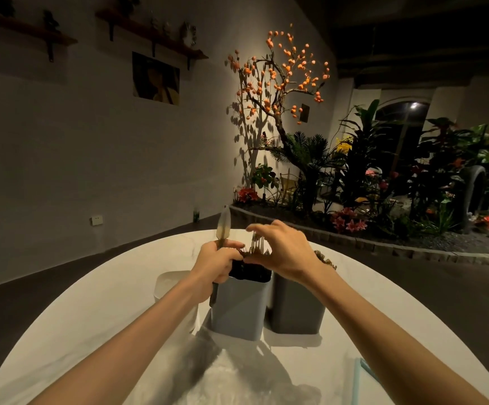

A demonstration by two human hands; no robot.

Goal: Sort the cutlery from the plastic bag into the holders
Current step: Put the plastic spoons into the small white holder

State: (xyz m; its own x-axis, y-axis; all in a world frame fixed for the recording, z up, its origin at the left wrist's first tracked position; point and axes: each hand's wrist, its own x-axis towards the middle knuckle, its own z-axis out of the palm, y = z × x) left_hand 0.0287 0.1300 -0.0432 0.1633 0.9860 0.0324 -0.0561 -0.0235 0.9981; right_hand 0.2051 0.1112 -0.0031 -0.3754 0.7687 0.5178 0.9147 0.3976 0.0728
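I see matt plastic holders (238, 308), a glossy metal knife blade (224, 225), shiny metal forks (257, 243), and crinkled clear plastic bag (228, 378) at six o'clock.

Counter (97, 323) white, plain. Mid holder (238, 309) light grey-blue w/ black insert at top; right holder (295, 308) darker grey; left holder (168, 283) white. Knife (223, 226) silver blade, dark handle. Forks (257, 244) silver. Plastic bag (231, 375) clear/whitish. Straw (355, 381) pale blue. Tree (278, 80) w/ orange fruit; wall (62, 147) off-white.
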